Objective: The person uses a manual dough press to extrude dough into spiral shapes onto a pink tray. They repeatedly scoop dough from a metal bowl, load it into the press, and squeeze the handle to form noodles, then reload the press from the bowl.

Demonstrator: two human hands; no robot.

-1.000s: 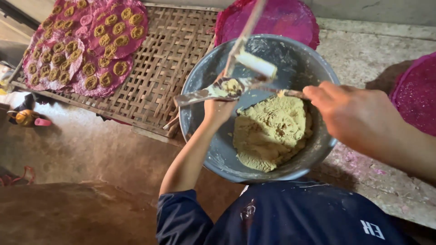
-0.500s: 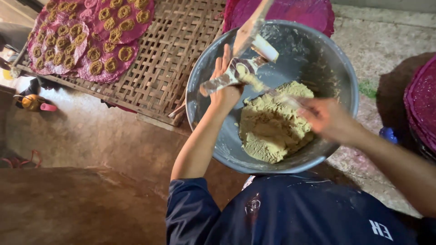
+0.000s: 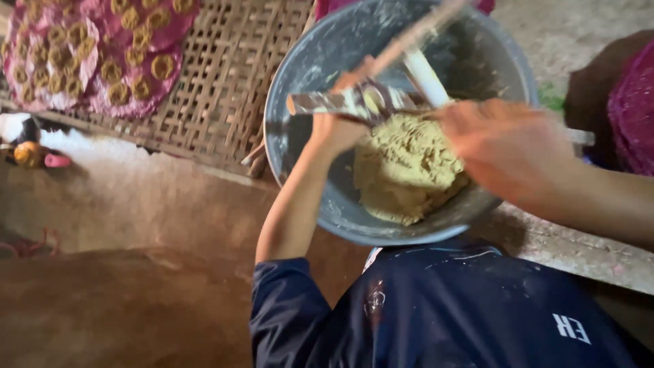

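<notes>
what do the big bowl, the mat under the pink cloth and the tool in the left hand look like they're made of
The big bowl looks like metal, dull grey and smeared with pale residue. The mat appears to be woven cane or bamboo strips, going by its open brown lattice. The tool in the left hand seems to be shiny metal with a paler, possibly wooden, handle; blur leaves that unsure.

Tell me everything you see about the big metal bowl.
The metal bowl is round, grey and deep, its inner wall dusted with pale smears. It holds a mound of yellowish dough. It sits partly over a woven mat. The left hand holds a flat metal tool over it; the blurred right hand hovers above the dough.
</notes>
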